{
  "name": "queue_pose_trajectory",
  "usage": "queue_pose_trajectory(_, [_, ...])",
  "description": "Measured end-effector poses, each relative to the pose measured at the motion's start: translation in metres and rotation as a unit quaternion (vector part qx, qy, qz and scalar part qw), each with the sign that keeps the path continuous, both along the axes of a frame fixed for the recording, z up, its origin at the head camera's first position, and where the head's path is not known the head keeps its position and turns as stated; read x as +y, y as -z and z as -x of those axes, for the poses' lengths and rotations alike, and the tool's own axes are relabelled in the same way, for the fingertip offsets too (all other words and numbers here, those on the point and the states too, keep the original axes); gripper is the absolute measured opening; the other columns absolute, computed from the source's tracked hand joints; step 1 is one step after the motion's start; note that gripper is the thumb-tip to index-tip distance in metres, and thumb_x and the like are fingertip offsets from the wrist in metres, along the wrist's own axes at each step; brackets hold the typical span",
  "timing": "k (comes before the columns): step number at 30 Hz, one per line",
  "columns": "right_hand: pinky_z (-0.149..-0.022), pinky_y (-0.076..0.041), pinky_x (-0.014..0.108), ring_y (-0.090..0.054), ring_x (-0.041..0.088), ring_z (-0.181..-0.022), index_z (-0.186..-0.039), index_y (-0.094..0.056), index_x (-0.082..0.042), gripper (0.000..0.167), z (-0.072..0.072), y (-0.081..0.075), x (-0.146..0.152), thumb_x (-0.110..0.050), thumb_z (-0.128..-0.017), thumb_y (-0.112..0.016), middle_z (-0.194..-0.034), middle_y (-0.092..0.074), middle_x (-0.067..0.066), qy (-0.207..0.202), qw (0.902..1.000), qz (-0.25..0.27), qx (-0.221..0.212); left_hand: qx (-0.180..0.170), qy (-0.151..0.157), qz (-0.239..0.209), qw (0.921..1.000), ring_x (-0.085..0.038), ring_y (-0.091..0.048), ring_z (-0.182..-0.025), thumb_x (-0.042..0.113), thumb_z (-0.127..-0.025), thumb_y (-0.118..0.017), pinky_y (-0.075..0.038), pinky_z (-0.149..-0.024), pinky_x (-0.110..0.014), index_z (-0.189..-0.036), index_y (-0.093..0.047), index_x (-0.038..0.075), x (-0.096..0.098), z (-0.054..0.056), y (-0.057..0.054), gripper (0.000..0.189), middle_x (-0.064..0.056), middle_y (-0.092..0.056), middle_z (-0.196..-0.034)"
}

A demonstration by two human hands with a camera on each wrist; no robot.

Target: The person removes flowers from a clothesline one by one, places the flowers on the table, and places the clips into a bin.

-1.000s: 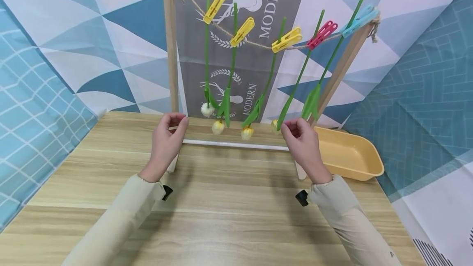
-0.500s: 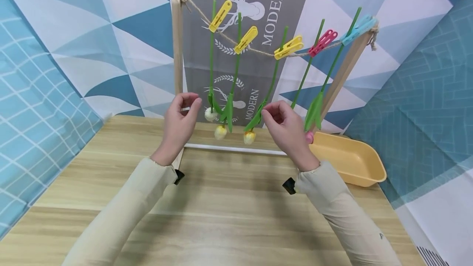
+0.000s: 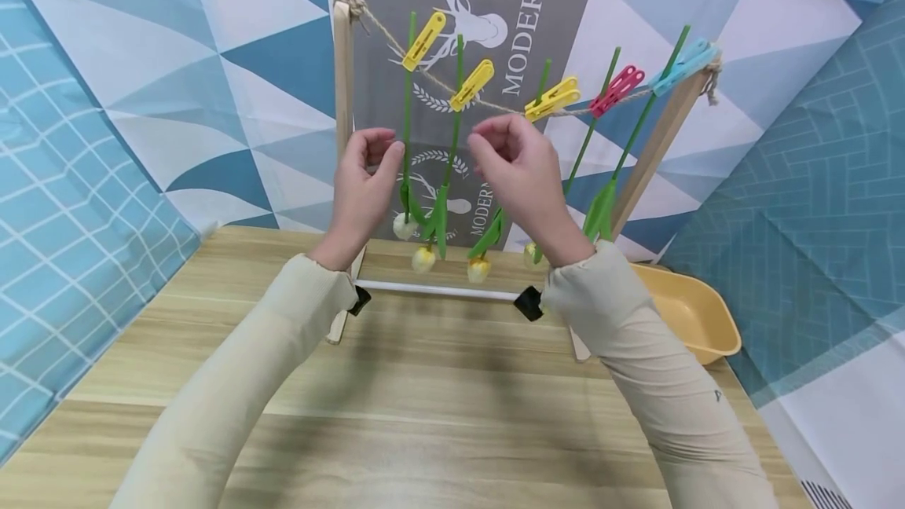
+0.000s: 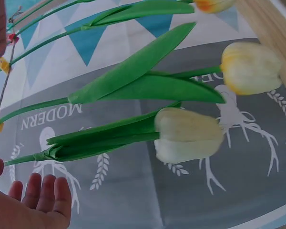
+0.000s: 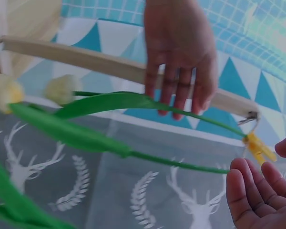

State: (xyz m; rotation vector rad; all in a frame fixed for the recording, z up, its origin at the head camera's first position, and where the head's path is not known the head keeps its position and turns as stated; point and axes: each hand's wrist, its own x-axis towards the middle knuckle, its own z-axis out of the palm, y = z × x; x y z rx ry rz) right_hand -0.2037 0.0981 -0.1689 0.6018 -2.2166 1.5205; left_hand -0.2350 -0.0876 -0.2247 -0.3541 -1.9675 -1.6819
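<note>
Several artificial tulips hang head down from a twine line, each stem pinned by a plastic clothespin. My left hand [image 3: 364, 187], fingers loosely bent and holding nothing, is beside the stem of the leftmost tulip [image 3: 404, 226], which has a white head. In the left wrist view that white tulip [image 4: 188, 136] lies just beyond the fingers. My right hand [image 3: 519, 175] is raised below the middle yellow clothespin [image 3: 553, 98], its fingers loosely curled with nothing in them; it hides part of a stem. The leftmost yellow clothespin [image 3: 424, 42] and second yellow clothespin [image 3: 472, 85] are above the hands.
Wooden posts, left [image 3: 343, 73] and right [image 3: 665, 140], carry the line, joined low by a white rod [image 3: 438, 289]. Further right hang a red clothespin [image 3: 617, 91] and a blue clothespin [image 3: 684, 67]. A yellow basin [image 3: 689, 309] stands on the wooden table [image 3: 424, 415], behind the right sleeve.
Both hands have risen from near the flower heads to stem height. The right hand has also moved left, toward the left hand. The tulips remain clipped on the line.
</note>
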Motion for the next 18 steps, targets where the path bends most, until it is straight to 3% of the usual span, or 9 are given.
queue_pose_trajectory(5, [-0.073, -0.053, 0.026, -0.063, 0.017, -0.072, -0.106, -0.058, -0.004, 0.018, 0.003, -0.029, -0.015, -0.014, -0.091, -0.057, -0.083, -0.063, 0.005, -0.006, 0.9991, 0.038, -0.016, -0.001, 0.009, 0.001, 1.0, -0.009, -0.051, -0.091, 0.02, -0.096, -0.05, -0.042, -0.079, -0.02, -0.122, -0.05, 0.002, 0.005, 0.003, -0.012, 0.032, -0.008, -0.056, -0.109])
queue_pose_trajectory(11, [-0.074, -0.052, 0.026, -0.063, 0.015, -0.074, -0.111, -0.057, -0.008, 0.022, 0.009, -0.056, -0.03, -0.017, -0.091, -0.056, -0.079, -0.062, 0.001, 0.004, 0.9997, 0.021, -0.011, -0.01, 0.01, -0.005, 0.9999, -0.01, -0.051, -0.088, 0.02, -0.096, -0.049, -0.041, -0.076, -0.019, -0.122, -0.051, 0.004, 0.011, 0.009, -0.021, 0.03, -0.006, -0.058, -0.105])
queue_pose_trajectory(18, [-0.074, -0.051, 0.023, -0.063, 0.011, -0.075, -0.122, -0.052, -0.013, 0.032, 0.017, -0.079, -0.044, -0.022, -0.091, -0.057, -0.087, -0.062, -0.001, 0.028, 0.9969, 0.013, -0.072, 0.001, 0.047, -0.033, 0.9983, -0.012, -0.055, -0.082, 0.016, -0.097, -0.048, -0.045, -0.073, -0.02, -0.121, -0.048, -0.001, 0.014, 0.011, -0.026, 0.029, -0.002, -0.057, -0.093])
